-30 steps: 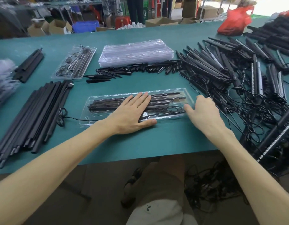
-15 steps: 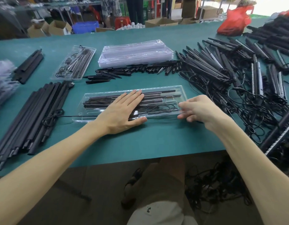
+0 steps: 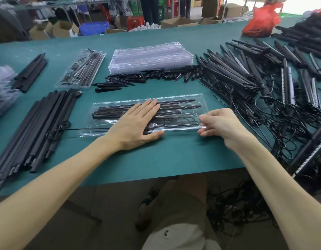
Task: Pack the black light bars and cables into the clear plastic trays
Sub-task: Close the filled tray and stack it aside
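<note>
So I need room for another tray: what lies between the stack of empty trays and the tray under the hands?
In the head view, a row of small black pieces on the table.

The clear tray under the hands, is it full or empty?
Loaded: the clear tray holds black light bars and a coiled cable. Whether every slot is filled, cannot tell.

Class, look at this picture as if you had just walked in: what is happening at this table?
A person is packing black light bars into a clear plastic tray on a green table. The left hand lies flat on the filled tray, pressing it down, while the right hand pinches the tray's right end. A coiled cable sits inside. Loose bars, a stack of empty trays and another filled tray wait nearby.
</note>
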`<state>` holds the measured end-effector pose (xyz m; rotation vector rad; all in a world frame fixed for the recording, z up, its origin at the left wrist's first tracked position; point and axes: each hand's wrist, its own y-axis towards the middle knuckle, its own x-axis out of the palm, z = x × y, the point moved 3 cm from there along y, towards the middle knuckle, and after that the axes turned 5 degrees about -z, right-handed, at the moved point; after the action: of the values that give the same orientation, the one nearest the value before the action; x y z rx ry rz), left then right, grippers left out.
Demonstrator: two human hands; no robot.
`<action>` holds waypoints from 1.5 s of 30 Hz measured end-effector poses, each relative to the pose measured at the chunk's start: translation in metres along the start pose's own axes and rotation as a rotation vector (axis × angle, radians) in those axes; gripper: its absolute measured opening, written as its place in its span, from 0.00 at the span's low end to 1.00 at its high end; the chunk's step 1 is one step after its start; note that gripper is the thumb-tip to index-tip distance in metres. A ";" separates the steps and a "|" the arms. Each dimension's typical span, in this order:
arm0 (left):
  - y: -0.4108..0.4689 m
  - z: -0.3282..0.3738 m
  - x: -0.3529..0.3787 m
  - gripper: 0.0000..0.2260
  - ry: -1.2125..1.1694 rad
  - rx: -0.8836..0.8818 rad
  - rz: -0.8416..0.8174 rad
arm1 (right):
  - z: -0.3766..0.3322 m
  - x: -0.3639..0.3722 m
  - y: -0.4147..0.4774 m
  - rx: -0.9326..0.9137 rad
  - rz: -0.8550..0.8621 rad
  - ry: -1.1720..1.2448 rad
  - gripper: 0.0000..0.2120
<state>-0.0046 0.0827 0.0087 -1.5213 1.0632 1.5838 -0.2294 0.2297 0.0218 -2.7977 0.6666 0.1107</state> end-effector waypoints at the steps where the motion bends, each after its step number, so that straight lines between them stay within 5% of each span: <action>1: 0.000 0.000 0.000 0.41 0.001 0.001 0.004 | 0.000 0.000 0.000 -0.001 0.004 0.001 0.04; 45: 0.003 -0.002 0.004 0.42 0.015 0.008 -0.080 | 0.003 0.003 0.001 0.005 0.057 0.005 0.07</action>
<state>-0.0065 0.0796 0.0046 -1.5531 1.0034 1.5136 -0.2268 0.2282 0.0182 -2.7761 0.7470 0.1124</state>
